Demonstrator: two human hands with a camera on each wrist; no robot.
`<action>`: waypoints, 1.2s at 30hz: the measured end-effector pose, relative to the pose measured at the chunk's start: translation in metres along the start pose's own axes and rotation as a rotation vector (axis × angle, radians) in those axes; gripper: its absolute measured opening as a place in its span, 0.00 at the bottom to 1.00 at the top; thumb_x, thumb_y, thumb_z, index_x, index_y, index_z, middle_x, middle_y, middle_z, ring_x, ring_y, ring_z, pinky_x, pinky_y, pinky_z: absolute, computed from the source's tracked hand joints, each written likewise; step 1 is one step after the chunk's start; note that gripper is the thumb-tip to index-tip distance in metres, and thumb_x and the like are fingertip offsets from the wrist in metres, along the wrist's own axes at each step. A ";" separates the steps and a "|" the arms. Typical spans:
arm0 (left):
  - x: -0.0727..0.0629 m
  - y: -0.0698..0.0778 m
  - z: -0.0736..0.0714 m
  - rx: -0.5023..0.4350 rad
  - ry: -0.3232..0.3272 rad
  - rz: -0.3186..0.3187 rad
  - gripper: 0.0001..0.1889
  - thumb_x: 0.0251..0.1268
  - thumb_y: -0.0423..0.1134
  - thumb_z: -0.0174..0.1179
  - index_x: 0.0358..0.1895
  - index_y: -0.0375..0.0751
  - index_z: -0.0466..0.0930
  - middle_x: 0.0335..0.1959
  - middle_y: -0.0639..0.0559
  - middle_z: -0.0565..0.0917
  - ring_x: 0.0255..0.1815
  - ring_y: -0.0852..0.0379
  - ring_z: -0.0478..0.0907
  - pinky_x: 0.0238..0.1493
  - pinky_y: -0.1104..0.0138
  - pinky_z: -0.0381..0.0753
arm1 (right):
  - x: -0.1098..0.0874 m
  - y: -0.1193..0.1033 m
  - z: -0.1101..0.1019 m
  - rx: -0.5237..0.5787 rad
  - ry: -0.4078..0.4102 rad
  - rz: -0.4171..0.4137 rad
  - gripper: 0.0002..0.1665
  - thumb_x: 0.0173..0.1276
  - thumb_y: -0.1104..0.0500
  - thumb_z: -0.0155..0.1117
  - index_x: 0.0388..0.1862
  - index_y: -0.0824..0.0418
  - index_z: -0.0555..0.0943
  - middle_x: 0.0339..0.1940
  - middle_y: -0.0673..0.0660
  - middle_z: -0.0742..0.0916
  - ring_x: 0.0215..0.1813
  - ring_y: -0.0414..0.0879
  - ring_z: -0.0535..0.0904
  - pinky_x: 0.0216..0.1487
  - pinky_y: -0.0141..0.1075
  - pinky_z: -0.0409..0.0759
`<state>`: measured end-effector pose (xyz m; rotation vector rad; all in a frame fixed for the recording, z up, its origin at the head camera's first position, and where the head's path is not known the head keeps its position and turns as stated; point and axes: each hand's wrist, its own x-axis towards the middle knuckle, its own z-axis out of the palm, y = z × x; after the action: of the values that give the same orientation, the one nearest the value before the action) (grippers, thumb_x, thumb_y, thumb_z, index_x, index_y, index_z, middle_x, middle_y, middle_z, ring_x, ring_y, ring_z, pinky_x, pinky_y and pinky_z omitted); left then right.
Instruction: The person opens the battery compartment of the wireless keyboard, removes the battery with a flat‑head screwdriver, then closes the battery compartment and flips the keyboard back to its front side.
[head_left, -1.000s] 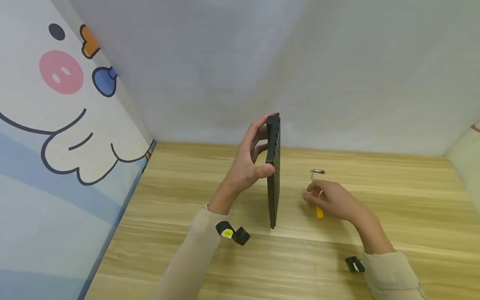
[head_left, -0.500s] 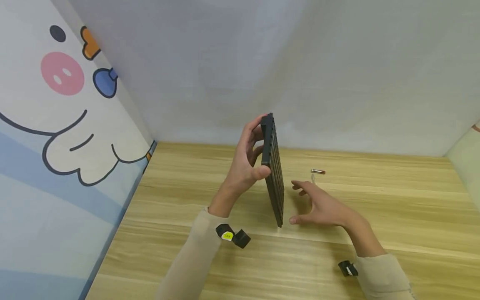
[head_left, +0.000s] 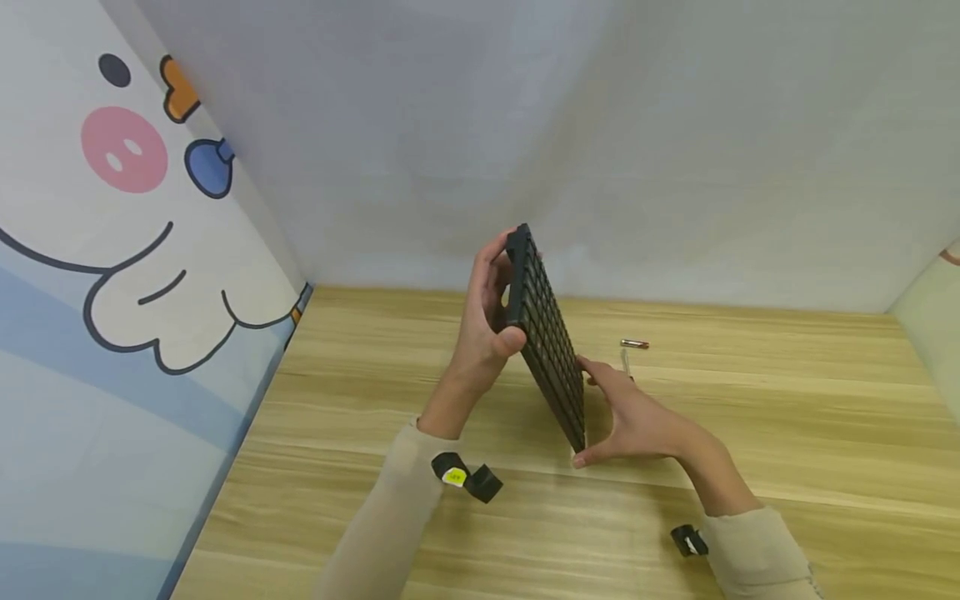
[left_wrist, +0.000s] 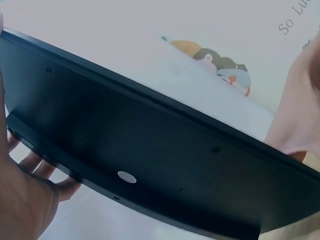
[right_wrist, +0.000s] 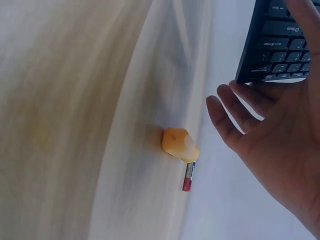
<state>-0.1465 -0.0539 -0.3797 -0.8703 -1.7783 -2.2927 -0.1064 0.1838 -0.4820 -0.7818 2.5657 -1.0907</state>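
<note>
A black keyboard (head_left: 553,350) is held tilted on edge above the table, its keys facing right. My left hand (head_left: 478,346) grips its left end, thumb on the near edge and fingers behind. The keyboard's flat underside (left_wrist: 150,135), with a small oval label, fills the left wrist view. My right hand (head_left: 648,421) spans the other end, thumb at the near corner and index finger at the far edge. Beneath that hand lies a screwdriver; its thin shaft (head_left: 626,362) shows in the head view, its yellow handle (right_wrist: 179,145) in the right wrist view.
A small red and silver battery (head_left: 634,343) lies on the wooden table (head_left: 810,400) just beyond the screwdriver. A pale wall (head_left: 600,150) rises behind the table, and a cartoon-printed panel (head_left: 90,275) stands at the left.
My right hand has left the screwdriver and moved left to the keyboard's right end. The keyboard has turned, so more of its keys show; my left hand has shifted slightly left with it.
</note>
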 end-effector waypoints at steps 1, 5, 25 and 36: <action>0.000 0.000 -0.001 0.003 0.000 -0.001 0.74 0.33 0.88 0.62 0.79 0.37 0.49 0.58 0.58 0.71 0.54 0.60 0.70 0.50 0.69 0.80 | 0.000 0.000 0.000 0.000 0.000 0.001 0.82 0.39 0.34 0.87 0.84 0.61 0.51 0.78 0.63 0.68 0.75 0.63 0.67 0.74 0.64 0.68; 0.000 0.003 -0.004 0.031 -0.022 0.001 0.75 0.34 0.89 0.60 0.82 0.41 0.47 0.61 0.49 0.71 0.57 0.59 0.70 0.55 0.66 0.79 | 0.000 0.000 0.000 0.004 0.005 0.014 0.81 0.39 0.37 0.88 0.84 0.62 0.51 0.77 0.62 0.69 0.73 0.62 0.69 0.73 0.62 0.71; 0.000 0.014 -0.056 0.128 -0.228 -0.039 0.74 0.35 0.85 0.66 0.84 0.47 0.42 0.72 0.43 0.65 0.70 0.56 0.65 0.73 0.65 0.69 | -0.007 0.001 -0.019 -0.059 -0.003 0.101 0.81 0.37 0.35 0.88 0.85 0.52 0.50 0.77 0.63 0.66 0.81 0.68 0.56 0.74 0.73 0.63; -0.009 0.022 -0.094 0.335 -0.282 -0.073 0.71 0.37 0.80 0.71 0.84 0.49 0.49 0.80 0.43 0.58 0.80 0.53 0.58 0.84 0.48 0.55 | -0.012 0.003 -0.033 -0.102 -0.020 0.135 0.82 0.39 0.31 0.86 0.85 0.56 0.49 0.82 0.71 0.56 0.82 0.71 0.51 0.71 0.76 0.63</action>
<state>-0.1645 -0.1490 -0.3794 -1.1193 -2.2581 -1.8984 -0.1113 0.2115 -0.4608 -0.6278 2.6315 -0.9131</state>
